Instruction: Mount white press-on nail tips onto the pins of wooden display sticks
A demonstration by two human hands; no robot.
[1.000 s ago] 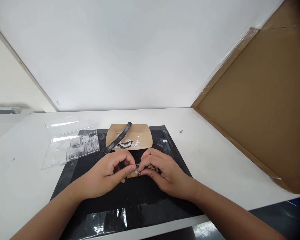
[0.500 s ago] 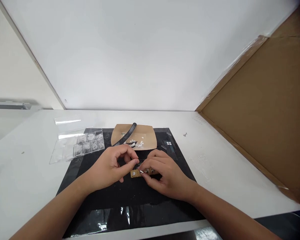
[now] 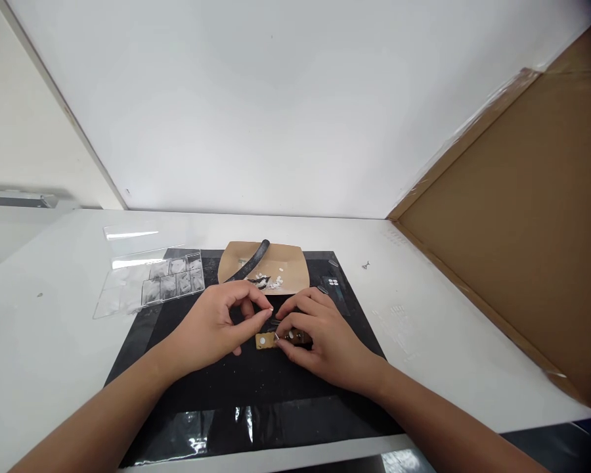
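Brown strip, small and flat with a white dot near its left end, lies on the black mat between my two hands, and compared with half a second ago it sits in nearly the same spot, its left end a little more exposed. My left hand has shifted slightly toward the near edge; its thumb and forefinger are pinched together just above the strip's left end, though I cannot tell whether they hold anything. My right hand covers the strip's right half, fingers curled down and pressing or gripping it, much as before. A second ago both hands were closed tighter over the piece and hid most of it.

Beyond the hands, a kraft paper tray rests on the far part of the mat, with a black curved tool leaning in it and small white bits scattered inside. To the left, a clear plastic compartment box overlaps the mat's corner on the white table. A large cardboard sheet leans along the right side. A tiny dark screw-like item lies on the table right of the mat.
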